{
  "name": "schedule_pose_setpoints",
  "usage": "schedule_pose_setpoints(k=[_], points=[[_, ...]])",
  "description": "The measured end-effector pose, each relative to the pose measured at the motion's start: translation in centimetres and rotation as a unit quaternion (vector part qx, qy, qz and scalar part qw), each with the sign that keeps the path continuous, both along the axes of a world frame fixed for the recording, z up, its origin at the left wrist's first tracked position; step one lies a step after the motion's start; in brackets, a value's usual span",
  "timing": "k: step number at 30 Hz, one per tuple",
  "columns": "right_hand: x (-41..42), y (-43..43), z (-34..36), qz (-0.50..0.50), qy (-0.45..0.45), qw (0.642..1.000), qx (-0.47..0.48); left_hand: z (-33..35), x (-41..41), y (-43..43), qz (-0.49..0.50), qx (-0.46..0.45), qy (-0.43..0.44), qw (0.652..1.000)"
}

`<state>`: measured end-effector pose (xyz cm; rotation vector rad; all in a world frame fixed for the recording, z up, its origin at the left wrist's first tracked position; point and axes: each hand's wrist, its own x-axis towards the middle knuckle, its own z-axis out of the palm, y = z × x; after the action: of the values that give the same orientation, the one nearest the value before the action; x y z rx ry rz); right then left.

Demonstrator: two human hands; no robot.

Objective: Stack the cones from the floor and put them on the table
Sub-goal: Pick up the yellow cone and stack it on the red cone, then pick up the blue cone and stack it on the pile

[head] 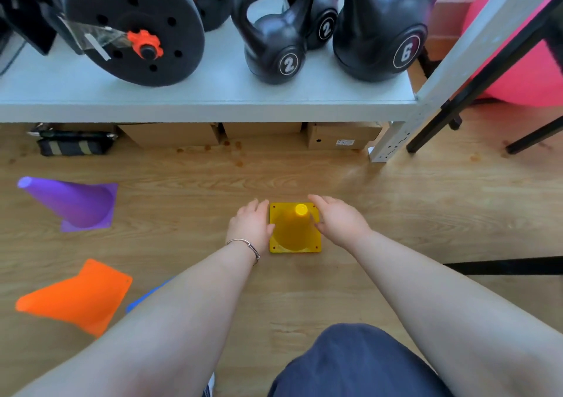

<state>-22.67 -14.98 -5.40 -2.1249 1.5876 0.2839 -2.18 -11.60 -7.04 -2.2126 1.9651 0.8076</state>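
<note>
A yellow cone (pixel 295 229) stands upright on the wooden floor in the middle of the head view. My left hand (pixel 251 224) is at its left side and my right hand (pixel 339 221) at its right, both with fingers spread and close to the cone's flanks; I cannot tell whether they touch it. A purple cone (pixel 73 203) lies on its side at the left. Nearer me, an orange cone (pixel 76 297) also lies tipped over. A sliver of a blue cone (pixel 146 297) shows beside my left forearm, mostly hidden.
A grey shelf (pixel 213 104) runs across the top, carrying weight plates (pixel 134 25) and black kettlebells (pixel 274 40). Cardboard boxes (pixel 341 136) sit under it. Black frame legs (pixel 475 92) and a pink ball (pixel 524 61) stand at the right. My knee (pixel 350 363) is at the bottom.
</note>
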Motion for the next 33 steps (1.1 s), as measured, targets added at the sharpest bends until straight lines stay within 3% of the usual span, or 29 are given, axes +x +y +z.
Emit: schedule_pose_setpoints(k=[6,12,17,28,33], points=[[1.5,-1.4,4.8,0.067,0.038,0.984,-0.161,4.7,2.9,0.0,0.044,-0.117,-0.094,0.988],[6.0,-3.1,7.9,0.086,0.041,0.964,-0.246,8.0,6.8,1.1,0.052,-0.148,-0.146,0.977],[11.1,-2.9,8.6,0.122,0.036,0.965,-0.227,9.2,11.3,3.6,0.106,-0.162,-0.184,0.964],[21.5,2.0,5.5,0.241,-0.016,0.958,-0.153,6.9,21.3,14.2,0.255,-0.072,-0.254,0.930],[23.9,5.5,2.1,0.253,-0.022,0.964,-0.083,4.5,23.6,18.3,0.293,-0.017,-0.241,0.925]])
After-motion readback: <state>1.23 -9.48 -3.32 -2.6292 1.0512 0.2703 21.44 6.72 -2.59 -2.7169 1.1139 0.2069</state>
